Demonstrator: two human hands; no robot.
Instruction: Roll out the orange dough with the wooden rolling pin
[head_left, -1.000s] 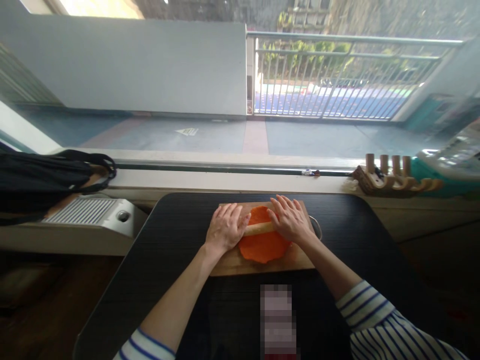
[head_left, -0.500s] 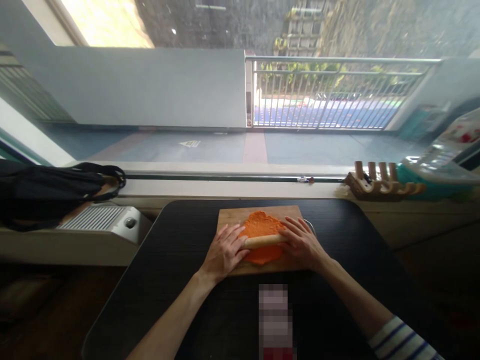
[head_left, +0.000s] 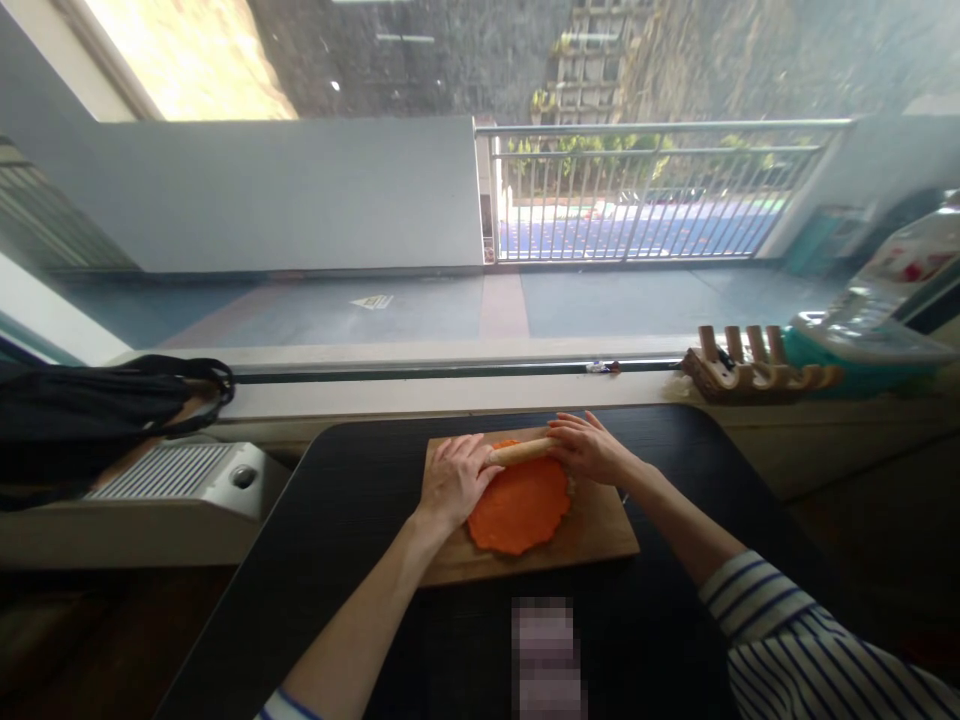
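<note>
A flat round sheet of orange dough lies on a wooden board on a black table. A thin wooden rolling pin rests across the dough's far edge. My left hand is curled over the pin's left end. At the pin's right end, my right hand lies with its fingers folded over it. Both hands press down on the pin. Both sleeves are striped.
A black bag sits on a white ribbed appliance left of the table. A wooden rack and a clear plastic bag stand on the window sill at the right. A blurred object stands near the table's front edge.
Over the last second the pin rolled toward me and then away again, to the dough's far edge. Both hands travelled with it. The dough looks wider and flatter.
</note>
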